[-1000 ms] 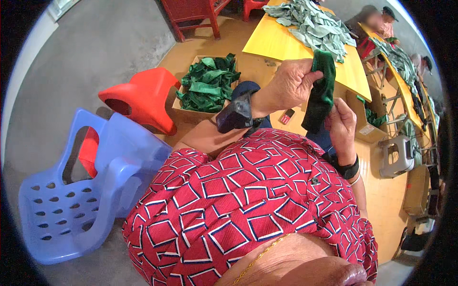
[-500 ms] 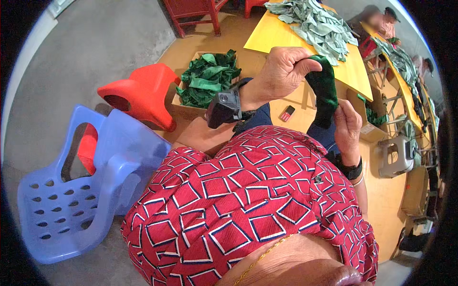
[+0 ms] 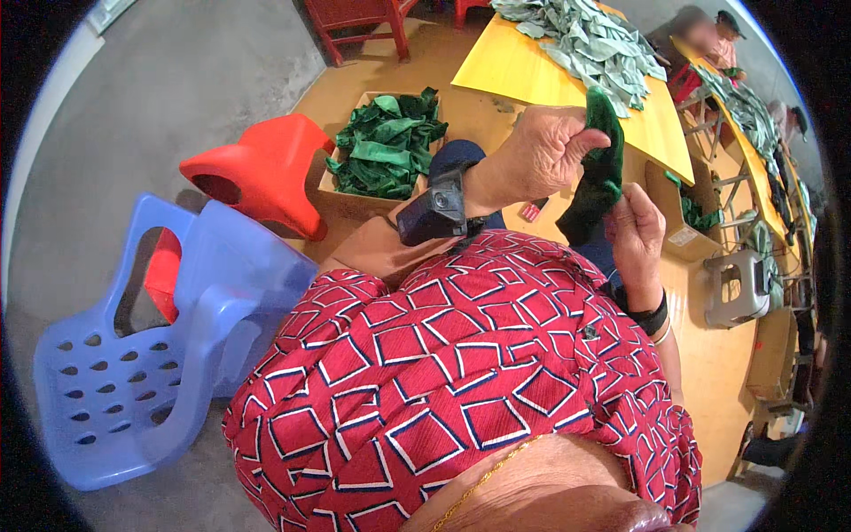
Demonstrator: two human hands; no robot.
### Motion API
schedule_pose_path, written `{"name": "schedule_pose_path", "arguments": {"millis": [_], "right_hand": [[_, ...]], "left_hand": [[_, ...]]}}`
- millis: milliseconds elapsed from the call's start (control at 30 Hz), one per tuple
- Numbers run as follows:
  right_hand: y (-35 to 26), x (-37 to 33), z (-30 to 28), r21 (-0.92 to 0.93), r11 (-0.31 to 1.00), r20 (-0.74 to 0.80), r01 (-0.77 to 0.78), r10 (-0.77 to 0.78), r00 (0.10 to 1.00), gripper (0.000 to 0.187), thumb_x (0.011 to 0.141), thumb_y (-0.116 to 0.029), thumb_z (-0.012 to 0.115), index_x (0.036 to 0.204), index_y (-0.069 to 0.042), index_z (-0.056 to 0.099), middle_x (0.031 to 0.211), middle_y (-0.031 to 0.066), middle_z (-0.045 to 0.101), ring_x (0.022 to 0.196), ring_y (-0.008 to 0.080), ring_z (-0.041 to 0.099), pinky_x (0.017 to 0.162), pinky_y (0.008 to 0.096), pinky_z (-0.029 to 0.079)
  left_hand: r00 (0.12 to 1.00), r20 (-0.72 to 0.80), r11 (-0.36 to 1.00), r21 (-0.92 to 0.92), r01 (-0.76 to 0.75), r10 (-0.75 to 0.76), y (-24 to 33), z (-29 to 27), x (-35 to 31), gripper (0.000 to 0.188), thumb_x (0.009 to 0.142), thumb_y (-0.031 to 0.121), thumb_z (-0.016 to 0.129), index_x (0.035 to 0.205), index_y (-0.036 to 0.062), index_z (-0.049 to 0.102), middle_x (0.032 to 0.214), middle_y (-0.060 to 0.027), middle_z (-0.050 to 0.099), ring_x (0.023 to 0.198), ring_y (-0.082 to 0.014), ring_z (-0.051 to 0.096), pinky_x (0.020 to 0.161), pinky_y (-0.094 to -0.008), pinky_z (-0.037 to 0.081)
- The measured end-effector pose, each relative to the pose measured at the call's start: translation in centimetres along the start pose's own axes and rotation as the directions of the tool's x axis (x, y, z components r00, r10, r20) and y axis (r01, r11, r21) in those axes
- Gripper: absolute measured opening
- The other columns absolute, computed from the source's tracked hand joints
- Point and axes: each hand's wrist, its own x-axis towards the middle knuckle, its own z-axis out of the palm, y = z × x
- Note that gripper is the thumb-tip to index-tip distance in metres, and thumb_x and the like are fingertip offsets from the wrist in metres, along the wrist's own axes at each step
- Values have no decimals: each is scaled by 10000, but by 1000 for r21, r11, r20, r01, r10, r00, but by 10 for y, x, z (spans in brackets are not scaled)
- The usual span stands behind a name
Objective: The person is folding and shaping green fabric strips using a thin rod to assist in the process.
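left hand [image 3: 551, 152] pinches the dark green strip [image 3: 605, 168] up high, right hand [image 3: 638, 230] pinches its edge lower down, probably so it doesn't just flop.

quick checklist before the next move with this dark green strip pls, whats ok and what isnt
1. Left hand gripping the dark green strip near its upper end: ok.
2. Right hand pinching the strip's side, lower down: ok.
3. Strip held flat and straight: not ok, it curves.
4. Strip's far side free of flaws: cannot tell, it faces away.
5. Green pieces in the open cardboard box: ok, heaped loosely.
6. Pale green cloth pile resting on the yellow table: ok.
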Motion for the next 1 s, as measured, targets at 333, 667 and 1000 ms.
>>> {"name": "schedule_pose_path", "arguments": {"millis": [333,667,1000], "right_hand": [[2,3,-2,-198,965,6,170,-172,985,79,828,-34,459,803,20,512,584,61,435,533,117,412,492,249,343],[11,-2,-2,-104,988,3,117,-117,993,86,843,-55,470,819,10,521,587,16,434,527,73,399,463,220,327],[20,-4,2,33,997,-13,71,-70,997,99,850,-80,480,830,2,530,574,-6,442,505,80,415,455,215,336]], "left_hand": [[929,15,804,-495,329,-371,0,-1,-1,235,861,259,511,844,30,561,617,40,495,494,-14,422,405,-162,340],[950,9,932,-189,308,-312,2,-3,1,239,845,268,532,802,34,549,633,-3,535,499,-61,463,435,-207,386],[991,127,978,210,2,-30,-9,-4,-5,249,833,242,513,755,6,521,667,-176,532,659,-364,525,531,-382,412]]}}
